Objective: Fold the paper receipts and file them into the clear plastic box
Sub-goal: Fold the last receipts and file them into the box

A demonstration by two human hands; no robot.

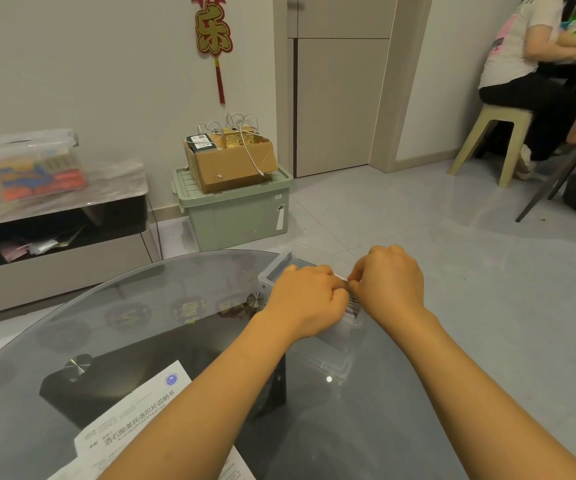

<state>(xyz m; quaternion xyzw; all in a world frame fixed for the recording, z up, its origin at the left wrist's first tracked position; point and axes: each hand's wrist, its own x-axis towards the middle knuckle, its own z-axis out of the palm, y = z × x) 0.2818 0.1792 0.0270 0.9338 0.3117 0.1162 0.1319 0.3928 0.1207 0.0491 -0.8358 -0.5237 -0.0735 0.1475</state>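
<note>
Head view, both hands pinching folded receipts (352,299) inside clear plastic box (335,355)

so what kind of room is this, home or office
Most likely a home living room: a glass table in front, a low TV-style cabinet by the wall, a red festive hanging, and storage boxes on the tiled floor.

A home living room: glass table (141,306), low media cabinet (58,216), festive wall ornament (213,32).
</note>
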